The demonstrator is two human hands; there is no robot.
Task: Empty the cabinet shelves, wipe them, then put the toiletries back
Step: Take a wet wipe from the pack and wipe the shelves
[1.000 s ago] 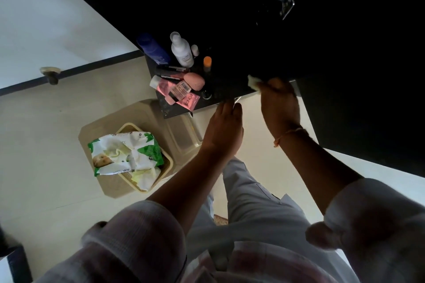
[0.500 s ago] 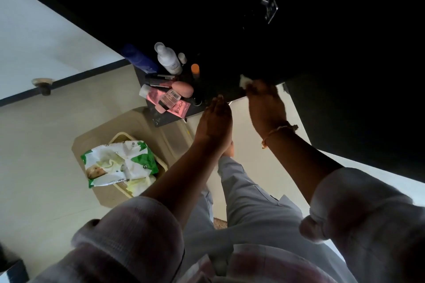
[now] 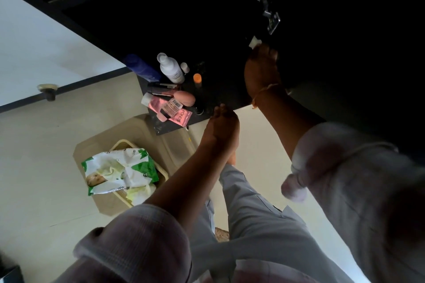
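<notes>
On the dark cabinet shelf (image 3: 213, 92), toward its left end, the toiletries are gathered in one cluster. Two bottles are stood upright at the back, one blue bottle (image 3: 141, 68) and one white bottle (image 3: 171, 69), caps up. Just beside them are one small white-capped item (image 3: 184, 67) and one orange-capped item (image 3: 197, 78). Nearer the front edge, one pink tube (image 3: 181, 117) is laid flat, its long axis running from the back left to the front right, with its flat crimped end toward the shelf edge. One small clear bottle (image 3: 161, 104) is laid across it, white cap pointing left. One pink sponge (image 3: 185, 98) is set touching that bottle, and dark slender sticks (image 3: 162, 86) are laid crosswise behind; their number cannot be told. Further right and deeper in the cabinet, one white wipe (image 3: 254, 42) is gripped in the curled fingers of the right hand (image 3: 262, 69) and pressed against the dark surface, below a metal hinge (image 3: 270, 18). The left hand (image 3: 222, 126) is laid on the shelf's front edge, fingers fairly straight, nothing held. On the floor (image 3: 34, 156) below, one pack of wipes (image 3: 119, 171) is seen lying in one basket (image 3: 124, 145).
</notes>
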